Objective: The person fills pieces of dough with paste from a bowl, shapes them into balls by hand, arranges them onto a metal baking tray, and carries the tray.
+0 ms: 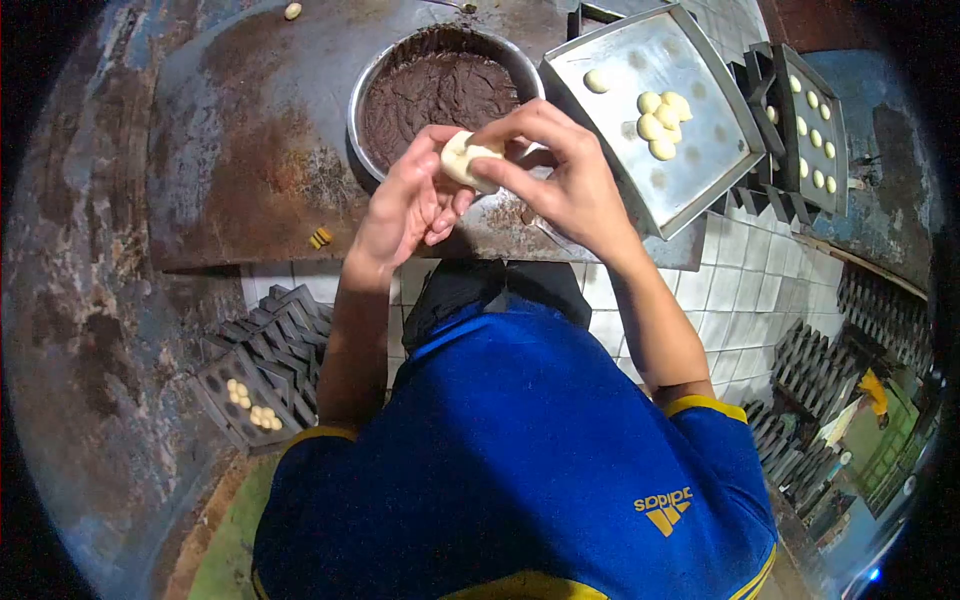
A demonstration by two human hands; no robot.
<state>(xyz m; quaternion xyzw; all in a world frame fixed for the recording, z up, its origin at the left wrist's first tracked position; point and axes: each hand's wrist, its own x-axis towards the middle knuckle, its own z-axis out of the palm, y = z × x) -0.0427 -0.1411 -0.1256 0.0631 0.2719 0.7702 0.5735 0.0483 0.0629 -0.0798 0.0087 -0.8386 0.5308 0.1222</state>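
A pale piece of dough (460,160) is held between both hands, just over the near rim of a round metal bowl (357,95). My left hand (405,200) grips it from the left, its lower fingers curled beneath. My right hand (560,165) pinches the dough from the right with thumb and forefinger. Dark brown paste (440,95) lines the bowl. To the right, a metal tray (715,150) carries a cluster of smooth dough balls (660,122) and one ball lying apart. Whether any paste is inside the dough is hidden by the fingers.
A stack of trays with dough balls (812,130) stands at the far right. Lower left, another tray (225,405) holds more balls on a stack. A small yellow-and-black object (320,238) and a lone dough ball (292,11) lie on the worn metal table (240,130).
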